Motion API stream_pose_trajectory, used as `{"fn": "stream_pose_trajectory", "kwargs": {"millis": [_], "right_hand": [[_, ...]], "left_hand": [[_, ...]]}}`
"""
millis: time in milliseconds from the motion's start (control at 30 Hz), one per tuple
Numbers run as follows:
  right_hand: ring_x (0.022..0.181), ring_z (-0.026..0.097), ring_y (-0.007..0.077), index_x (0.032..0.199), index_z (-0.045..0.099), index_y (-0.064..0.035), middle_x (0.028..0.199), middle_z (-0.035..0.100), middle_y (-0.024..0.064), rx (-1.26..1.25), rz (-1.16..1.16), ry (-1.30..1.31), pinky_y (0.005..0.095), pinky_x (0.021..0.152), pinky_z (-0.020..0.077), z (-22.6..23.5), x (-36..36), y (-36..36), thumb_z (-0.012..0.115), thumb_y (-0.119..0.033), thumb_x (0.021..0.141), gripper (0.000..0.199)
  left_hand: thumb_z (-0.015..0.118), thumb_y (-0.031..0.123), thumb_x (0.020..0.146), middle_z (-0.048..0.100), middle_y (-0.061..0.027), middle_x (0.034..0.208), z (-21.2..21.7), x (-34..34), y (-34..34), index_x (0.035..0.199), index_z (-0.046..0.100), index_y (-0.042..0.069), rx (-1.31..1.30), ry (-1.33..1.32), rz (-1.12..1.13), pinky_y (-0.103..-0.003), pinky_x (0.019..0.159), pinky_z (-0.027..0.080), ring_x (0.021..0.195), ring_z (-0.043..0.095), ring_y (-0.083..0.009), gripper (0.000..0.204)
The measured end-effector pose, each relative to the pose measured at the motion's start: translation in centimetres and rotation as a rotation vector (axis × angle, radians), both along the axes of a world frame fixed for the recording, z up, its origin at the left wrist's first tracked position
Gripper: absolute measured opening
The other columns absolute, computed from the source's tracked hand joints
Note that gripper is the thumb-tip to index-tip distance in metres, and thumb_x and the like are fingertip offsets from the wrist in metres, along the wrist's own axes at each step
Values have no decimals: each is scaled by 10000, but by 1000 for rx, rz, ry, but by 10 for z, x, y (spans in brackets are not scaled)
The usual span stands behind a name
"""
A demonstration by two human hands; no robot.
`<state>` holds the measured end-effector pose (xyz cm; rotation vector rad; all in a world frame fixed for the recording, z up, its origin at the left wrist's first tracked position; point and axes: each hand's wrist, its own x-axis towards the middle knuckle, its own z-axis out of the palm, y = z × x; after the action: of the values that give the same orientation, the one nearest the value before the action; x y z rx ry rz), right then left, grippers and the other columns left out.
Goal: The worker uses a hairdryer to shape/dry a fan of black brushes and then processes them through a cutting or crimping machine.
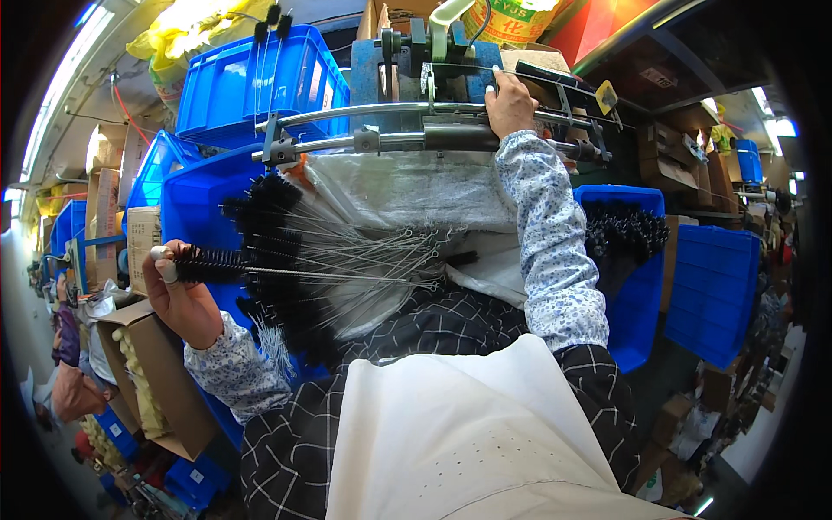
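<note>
My left hand (185,299) is closed round the bristle end of a black bottle brush (212,263). The brush's twisted wire handle (338,276) reaches right across a pile of similar brushes, ending near their looped wire ends (425,251). The pile's black bristles (282,251) point left, in front of my lap. My right hand (511,102) reaches forward to the bench machine, beyond its steel rods (468,136). Its fingers are bent beside a thin wire at the machine's blue block (479,85). What lies under those fingertips is hidden.
Blue bins stand at the left (199,191) and right (620,321); the right one holds black brushes (626,230). An upturned blue crate (260,87) sits left of the machine. An open carton (169,390) with pale pieces is at lower left. Other people work far left.
</note>
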<state>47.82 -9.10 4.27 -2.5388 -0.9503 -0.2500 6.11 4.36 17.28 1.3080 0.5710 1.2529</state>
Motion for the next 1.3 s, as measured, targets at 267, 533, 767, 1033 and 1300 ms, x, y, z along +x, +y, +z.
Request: {"fn": "stream_pose_trajectory", "kwargs": {"millis": [267,533,767,1033,1300], "right_hand": [[930,504,200,1061,523,-73,1007,541,66,-1,-10,7,414,802,339,-1,-14,15,536,-137,734,334],[841,519,188,975,551,-70,912,551,48,-29,-29,-40,368,673,355,8,-46,45,483,-95,753,233],[847,520,190,953,558,-71,919,550,39,-9,-22,-64,372,688,364,2,-39,39,477,-100,773,200],[858,519,201,983,553,-63,933,550,47,7,-15,-44,377,692,365,5,-32,30,493,-93,759,234],[865,509,200,914,554,-66,926,548,44,1,-25,23,395,706,359,7,-47,47,447,-78,763,185]], "left_hand": [[470,136,840,511,-101,859,0,3,-4,947,494,-5,-13,14,84,-223,682,425,777,492,-138,178],[476,148,838,512,-78,839,1,17,-7,918,496,7,-31,25,25,-221,687,420,769,492,-131,164],[481,139,835,516,-60,841,-4,23,-9,924,500,9,-26,28,-21,-221,694,419,776,492,-125,159],[493,147,830,516,-64,837,-8,21,-7,927,499,13,-76,4,-3,-221,696,415,780,491,-125,166],[482,141,834,519,-69,832,-4,38,-14,915,493,14,-66,11,-93,-222,705,415,767,495,-122,151]]}}
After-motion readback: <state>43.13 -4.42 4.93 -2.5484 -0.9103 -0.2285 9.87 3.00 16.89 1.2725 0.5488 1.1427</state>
